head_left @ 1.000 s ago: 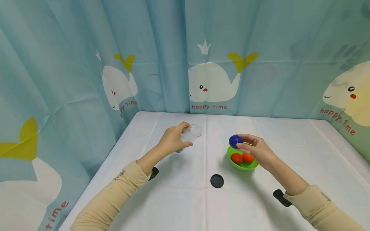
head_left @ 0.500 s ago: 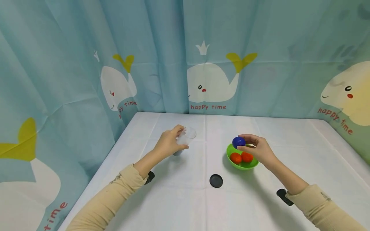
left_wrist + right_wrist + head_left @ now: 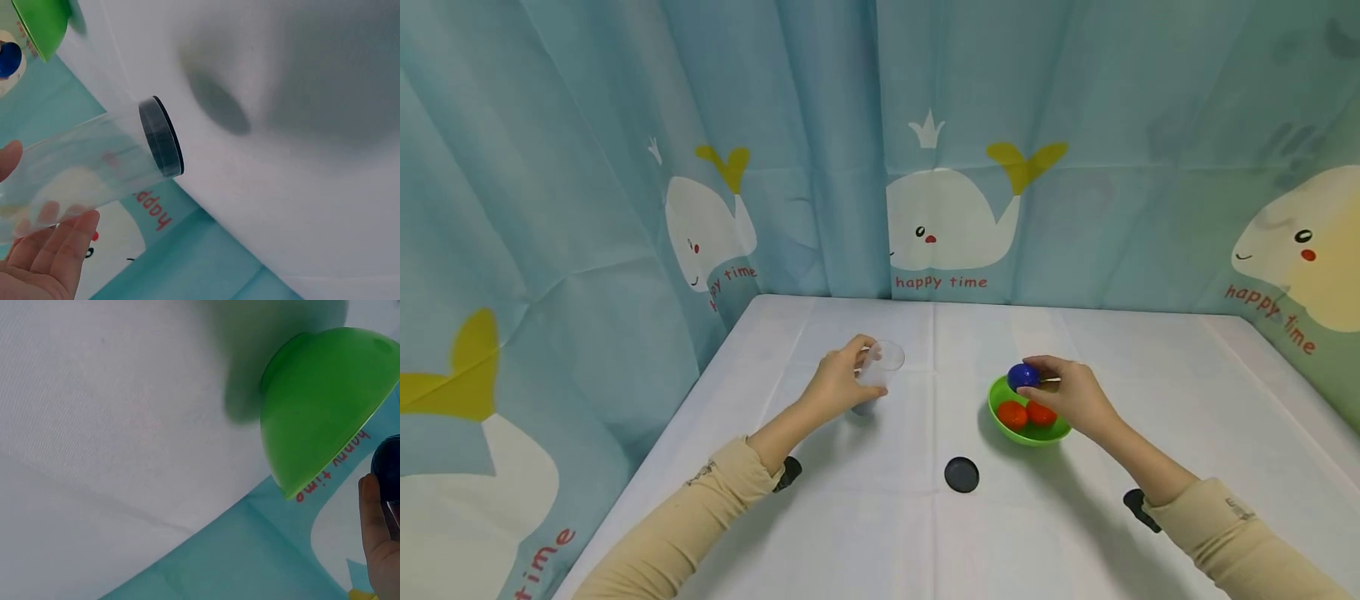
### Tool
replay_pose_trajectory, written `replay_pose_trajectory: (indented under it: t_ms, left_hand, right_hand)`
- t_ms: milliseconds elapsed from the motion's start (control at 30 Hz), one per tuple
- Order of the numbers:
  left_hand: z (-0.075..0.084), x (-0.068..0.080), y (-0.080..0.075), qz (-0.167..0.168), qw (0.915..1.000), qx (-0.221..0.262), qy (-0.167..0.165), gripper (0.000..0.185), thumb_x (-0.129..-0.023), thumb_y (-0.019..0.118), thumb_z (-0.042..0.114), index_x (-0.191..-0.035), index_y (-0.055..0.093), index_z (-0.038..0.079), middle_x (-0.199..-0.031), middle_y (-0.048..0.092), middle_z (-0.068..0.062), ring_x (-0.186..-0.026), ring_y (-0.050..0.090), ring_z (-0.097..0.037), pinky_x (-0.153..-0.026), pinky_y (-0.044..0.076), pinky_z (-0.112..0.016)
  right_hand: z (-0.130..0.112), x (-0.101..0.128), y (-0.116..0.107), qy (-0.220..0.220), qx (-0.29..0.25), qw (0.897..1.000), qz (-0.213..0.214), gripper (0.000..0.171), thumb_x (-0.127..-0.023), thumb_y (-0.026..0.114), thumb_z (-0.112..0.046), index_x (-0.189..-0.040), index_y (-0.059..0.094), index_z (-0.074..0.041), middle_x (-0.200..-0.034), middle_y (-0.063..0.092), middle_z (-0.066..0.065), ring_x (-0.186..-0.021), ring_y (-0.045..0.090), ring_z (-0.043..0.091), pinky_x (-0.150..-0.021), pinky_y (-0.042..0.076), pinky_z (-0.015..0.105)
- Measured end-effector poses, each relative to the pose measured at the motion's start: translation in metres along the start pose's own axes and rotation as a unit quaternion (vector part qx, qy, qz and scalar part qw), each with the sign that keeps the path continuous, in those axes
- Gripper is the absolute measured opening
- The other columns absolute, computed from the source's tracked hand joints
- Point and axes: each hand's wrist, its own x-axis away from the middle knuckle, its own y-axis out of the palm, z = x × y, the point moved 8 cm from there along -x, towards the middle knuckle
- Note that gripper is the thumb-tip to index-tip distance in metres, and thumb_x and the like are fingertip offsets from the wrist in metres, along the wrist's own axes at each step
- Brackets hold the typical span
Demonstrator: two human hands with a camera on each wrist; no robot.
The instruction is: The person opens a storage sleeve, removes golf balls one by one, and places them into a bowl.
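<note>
My left hand (image 3: pixel 837 385) grips a clear plastic cylinder (image 3: pixel 94 162) with a dark base (image 3: pixel 161 136). Its open rim points up, and the cylinder tilts slightly to the right in the head view. A shadow lies apart from the base, so it hangs above the table. On the other side, my right hand (image 3: pixel 1071 396) pinches a blue ball (image 3: pixel 1023 377) between thumb and fingers. That ball is over the rear part of a green bowl (image 3: pixel 1033 436), where two orange-red balls (image 3: pixel 1012 415) lie. In the right wrist view the blue ball is cut off by the frame edge.
A round black lid-like disc (image 3: pixel 962 474) lies flat on the white-covered table (image 3: pixel 880 533), in front of the bowl. Behind and to the sides hangs a blue curtain (image 3: pixel 827 167) with whale prints. Dark wrist devices (image 3: pixel 1141 510) sit under both sleeves.
My left hand has moved left and lower, bringing the clear cylinder with it. My right hand has shifted the blue ball slightly right and down over the bowl. Both grips stay the same.
</note>
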Motion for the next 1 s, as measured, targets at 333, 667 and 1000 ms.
replay_pose_trajectory:
  t_ms: [333,667,1000]
  left_hand:
    - [-0.008,0.005,0.000,0.009,0.9994,0.029,-0.019,0.054,-0.072,0.080,0.008,-0.118,0.052,0.009,-0.125,0.061,-0.018,-0.116,0.058,-0.036,-0.093,0.051,-0.042]
    - [-0.013,0.008,0.001,0.018,0.9990,0.042,0.000,0.052,-0.071,0.081,0.007,-0.115,0.054,0.008,-0.120,0.064,-0.019,-0.111,0.061,-0.036,-0.089,0.053,-0.040]
    - [-0.015,0.010,0.008,0.024,0.9981,0.057,0.006,0.051,-0.069,0.082,0.006,-0.112,0.054,0.009,-0.115,0.067,-0.015,-0.107,0.064,-0.034,-0.086,0.054,-0.039]
  right_hand:
    - [0.001,-0.003,0.012,-0.023,0.081,0.996,-0.032,0.042,-0.081,0.071,-0.005,-0.117,0.056,0.012,-0.110,0.063,0.029,-0.095,0.064,0.038,-0.082,0.054,0.046]
    - [0.001,-0.008,0.018,-0.044,0.132,0.990,-0.025,0.038,-0.078,0.074,-0.002,-0.110,0.059,0.012,-0.106,0.062,0.026,-0.095,0.063,0.039,-0.081,0.054,0.047]
    - [0.006,-0.008,0.020,-0.040,0.147,0.988,-0.031,0.033,-0.079,0.072,-0.002,-0.108,0.060,0.009,-0.105,0.065,0.025,-0.095,0.064,0.038,-0.082,0.053,0.049]
